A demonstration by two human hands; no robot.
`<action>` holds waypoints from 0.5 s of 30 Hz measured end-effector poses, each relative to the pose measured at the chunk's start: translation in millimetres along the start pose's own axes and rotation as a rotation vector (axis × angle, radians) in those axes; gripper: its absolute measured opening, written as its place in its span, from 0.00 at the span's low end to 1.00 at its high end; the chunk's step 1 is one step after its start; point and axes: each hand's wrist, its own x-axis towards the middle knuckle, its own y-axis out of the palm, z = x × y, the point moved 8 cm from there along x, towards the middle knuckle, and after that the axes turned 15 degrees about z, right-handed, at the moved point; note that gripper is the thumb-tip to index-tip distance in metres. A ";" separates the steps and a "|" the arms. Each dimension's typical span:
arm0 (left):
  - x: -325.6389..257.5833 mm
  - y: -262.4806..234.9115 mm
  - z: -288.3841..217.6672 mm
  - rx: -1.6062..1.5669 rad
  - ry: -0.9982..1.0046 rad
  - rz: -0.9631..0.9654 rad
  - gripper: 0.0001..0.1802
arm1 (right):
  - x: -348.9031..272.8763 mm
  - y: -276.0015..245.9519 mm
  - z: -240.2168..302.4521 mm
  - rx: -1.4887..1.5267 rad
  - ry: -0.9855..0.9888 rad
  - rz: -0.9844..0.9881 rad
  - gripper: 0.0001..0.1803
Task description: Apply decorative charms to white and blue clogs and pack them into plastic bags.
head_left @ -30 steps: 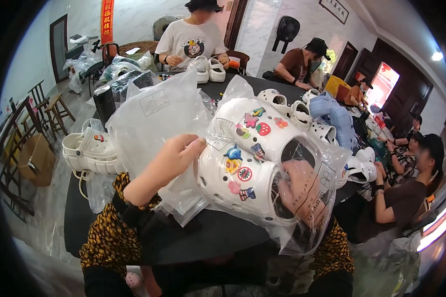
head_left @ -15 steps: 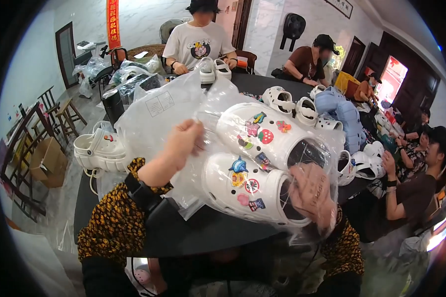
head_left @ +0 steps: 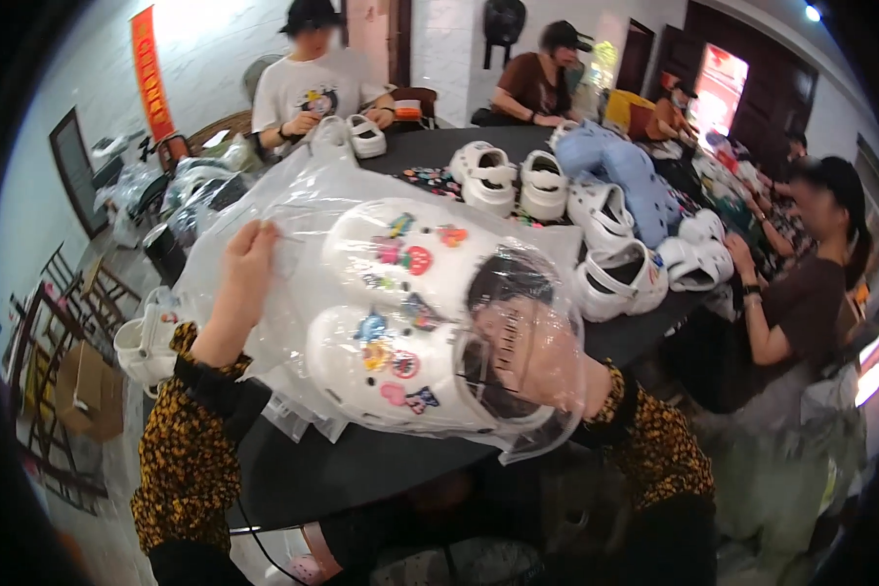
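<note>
A pair of white clogs (head_left: 410, 337) with colourful charms lies inside a clear plastic bag (head_left: 230, 220). My left hand (head_left: 244, 273) is closed on the bag's left part, beyond the toes. My right hand (head_left: 529, 356) is inside the bag, seen through its printed film. Its fingers close round the clogs at their heel openings, and the fingertips are partly hidden. The clogs are held side by side, toes to the left, above the dark table (head_left: 361, 488).
More white clogs (head_left: 610, 278) and light-blue clogs (head_left: 620, 176) stand on the table's right side. Another white pair (head_left: 146, 342) is at the left edge. Several people work around the table. A cardboard box (head_left: 90, 391) and wooden stools (head_left: 112, 293) are on the floor at left.
My left hand has moved left with the bag, which now spreads further past the toes. The clogs and my right hand have shifted left in the picture, and the whole view has turned too.
</note>
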 end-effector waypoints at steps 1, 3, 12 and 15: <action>-0.5 -4.5 6.5 0.020 -0.012 -0.020 0.13 | 0.7 1.8 3.8 -0.080 0.020 0.042 0.18; 2.3 -11.8 21.0 0.045 -0.029 -0.019 0.13 | 6.4 6.0 4.4 0.051 0.063 0.043 0.18; 19.4 -18.4 7.3 0.718 0.171 0.021 0.11 | 50.6 68.3 34.3 0.117 0.157 -0.005 0.20; -4.5 24.0 -30.8 0.749 0.245 0.123 0.12 | 60.4 100.5 31.8 0.404 0.196 0.232 0.19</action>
